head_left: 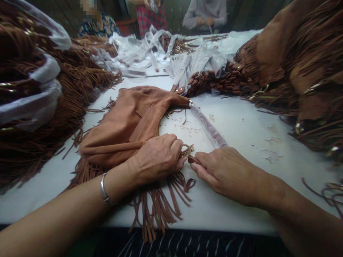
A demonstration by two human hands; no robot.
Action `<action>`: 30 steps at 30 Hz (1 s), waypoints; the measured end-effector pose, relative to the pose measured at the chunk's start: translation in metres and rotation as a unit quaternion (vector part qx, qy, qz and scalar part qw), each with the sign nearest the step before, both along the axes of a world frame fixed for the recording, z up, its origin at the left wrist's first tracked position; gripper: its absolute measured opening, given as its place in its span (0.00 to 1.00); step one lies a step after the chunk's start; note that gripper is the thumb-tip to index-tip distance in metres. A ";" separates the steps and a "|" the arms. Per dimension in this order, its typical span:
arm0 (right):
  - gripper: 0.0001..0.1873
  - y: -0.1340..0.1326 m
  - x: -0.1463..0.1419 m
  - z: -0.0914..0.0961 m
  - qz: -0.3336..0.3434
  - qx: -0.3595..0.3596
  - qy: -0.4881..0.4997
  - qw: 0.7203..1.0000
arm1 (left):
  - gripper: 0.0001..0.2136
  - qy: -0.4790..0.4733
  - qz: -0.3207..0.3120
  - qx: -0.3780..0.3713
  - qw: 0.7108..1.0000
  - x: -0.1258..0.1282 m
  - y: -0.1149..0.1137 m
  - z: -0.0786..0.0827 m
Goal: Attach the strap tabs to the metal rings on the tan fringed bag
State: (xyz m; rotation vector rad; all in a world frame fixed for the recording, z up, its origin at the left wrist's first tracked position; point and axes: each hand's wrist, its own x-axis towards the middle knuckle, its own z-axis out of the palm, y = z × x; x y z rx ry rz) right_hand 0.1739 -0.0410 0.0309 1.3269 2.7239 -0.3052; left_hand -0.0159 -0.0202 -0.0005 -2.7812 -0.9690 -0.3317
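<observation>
A brown fringed handbag (128, 114) lies on the white table in front of me. My left hand (158, 157) is closed at the bag's near corner, around the base of a metal ring (187, 150). My right hand (217, 167) pinches the brown leather end of a shoulder strap (206, 123), close beside the ring. Clear plastic wraps the strap, and its far end is joined to the bag's far corner. Whether the strap end passes through the ring I cannot tell. Fringe (158, 203) hangs from the bag toward the table's near edge.
Fringed brown bags are heaped at the left (53, 100) and the right (294, 64). Plastic-wrapped straps (198, 62) lie bundled behind the handbag. Scraps (270, 155) dot the white table (241, 200). Several people, one in a grey top (206, 14), are across the table.
</observation>
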 end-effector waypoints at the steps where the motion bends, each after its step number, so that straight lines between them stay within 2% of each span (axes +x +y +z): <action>1: 0.13 -0.001 -0.002 -0.001 -0.010 0.009 -0.007 1.000 | 0.11 0.003 0.004 0.005 1.000 0.001 0.000 0.000; 8: 0.13 -0.003 -0.010 -0.007 -0.056 -0.005 0.008 0.998 | 0.07 0.034 0.028 0.066 0.997 0.005 -0.002 -0.004; 14: 0.14 0.001 -0.011 -0.010 -0.087 -0.033 0.038 0.995 | 0.05 0.050 0.035 0.057 0.997 0.006 -0.002 -0.002; 22: 0.14 0.000 -0.012 -0.011 -0.080 -0.019 0.031 0.996 | 0.05 0.054 0.038 0.056 0.996 0.005 -0.003 -0.001; 27: 0.13 0.002 -0.010 -0.010 -0.047 -0.007 0.010 0.999 | 0.06 0.048 0.036 0.079 0.995 0.006 -0.004 -0.001; 30: 0.13 0.003 -0.008 -0.009 -0.025 -0.020 0.011 0.999 | 0.06 0.065 0.032 0.056 0.996 0.006 -0.004 0.000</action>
